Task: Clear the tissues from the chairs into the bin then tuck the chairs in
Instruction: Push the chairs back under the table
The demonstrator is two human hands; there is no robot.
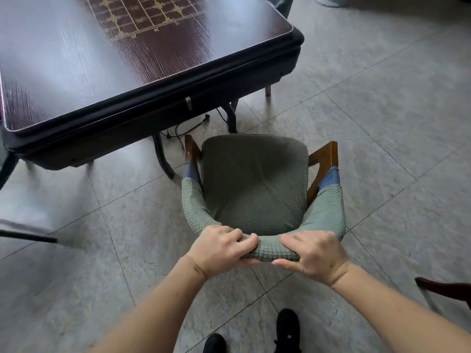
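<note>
Both hands on the chair [254, 184] back: left hand [219, 248] and right hand [312, 253] curled over the padded top rail, thumbs under, fingers over the front edge, side by side near the rail's middle and just apart from each other. Each grip closed on the green cover, none empty.

Chair standing on the tiled floor [382, 123], seat facing away toward the counter [102, 59], front edge of the seat near the counter's near corner but not yet beneath it. Seat bare, no tissue visible on it; no bin in view.

Key relation: counter lying ahead and to the left of the grip, its near edge running on a slant, while the chair's front-to-back axis points almost straight ahead. Seat front aimed at the corner region, close by the counter leg [163, 159] and the cable [183, 128] on the floor. Left hand on the side nearer the counter.

Likely step: tucking in. Probably needs a push forward with a turn to the left, right hand leading, to square the seat with the edge and miss the leg. Risk: armrest [191, 149] catching the leg or the counter's skirt
</note>
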